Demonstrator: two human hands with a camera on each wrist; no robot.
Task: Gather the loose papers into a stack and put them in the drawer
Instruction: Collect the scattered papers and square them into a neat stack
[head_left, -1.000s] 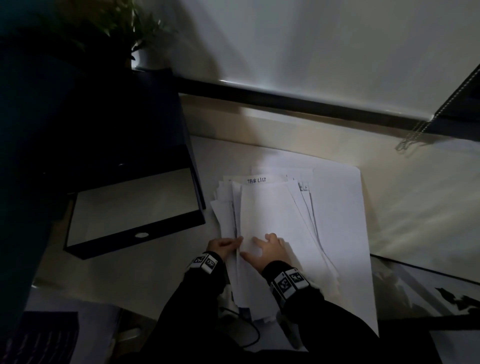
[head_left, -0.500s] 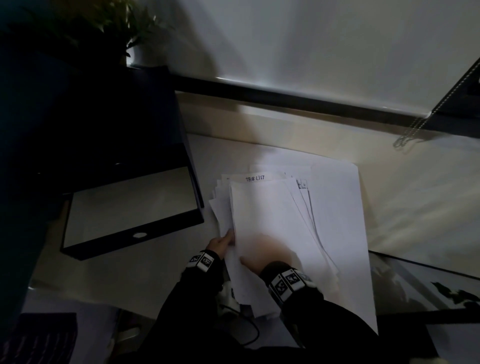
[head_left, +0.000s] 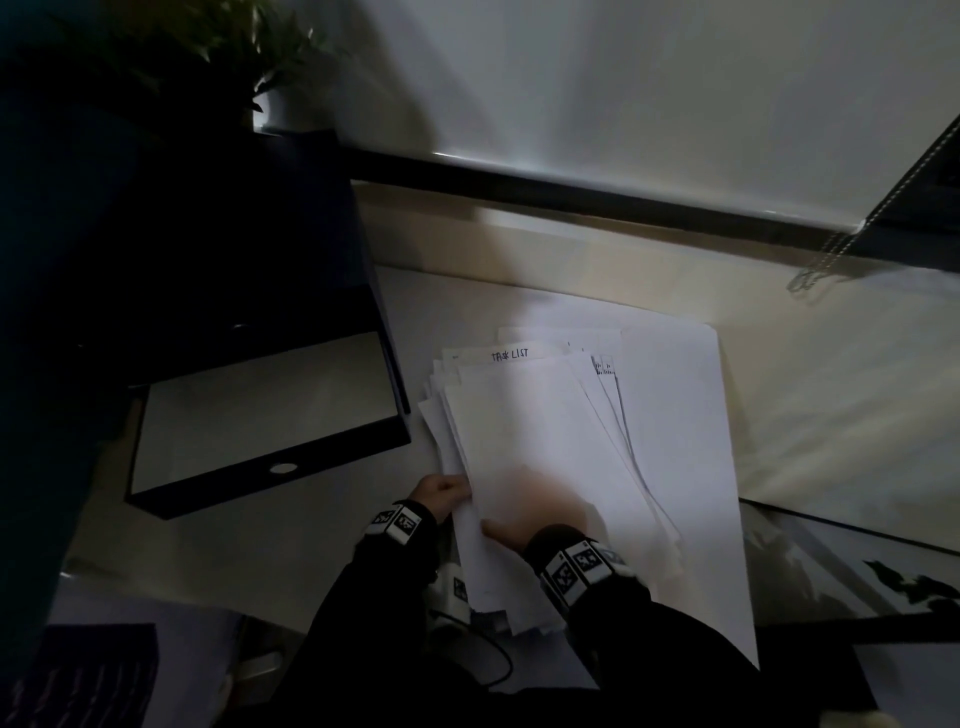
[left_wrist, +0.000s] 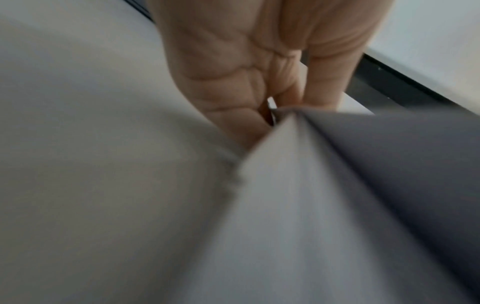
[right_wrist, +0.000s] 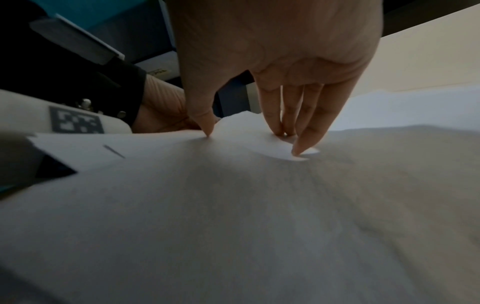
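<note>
A loose pile of white papers (head_left: 524, 431) lies on the table, a sheet headed "TASK LIST" (head_left: 511, 355) peeking out at its far end. My left hand (head_left: 440, 492) grips the pile's near left edge; the left wrist view shows its curled fingers (left_wrist: 233, 67) pinching the paper edges (left_wrist: 298, 185). My right hand (head_left: 506, 532) lies slid under the top sheet and shows dimly through it. In the right wrist view its straight fingertips (right_wrist: 298, 151) and thumb press down on a sheet (right_wrist: 233, 205). The black drawer (head_left: 270, 483) stands open to the left, its pale bottom bare.
A large white sheet (head_left: 675, 415) lies under the pile and reaches right. A dark cabinet (head_left: 182, 234) with a potted plant (head_left: 249, 57) stands behind the drawer. A bead chain (head_left: 831, 249) hangs at right. A cable (head_left: 493, 660) runs near my sleeves.
My right hand, which lay on top of the pile, now sits beneath the top sheet. The top sheet has slid left and toward me. My left hand keeps hold of the pile's edge.
</note>
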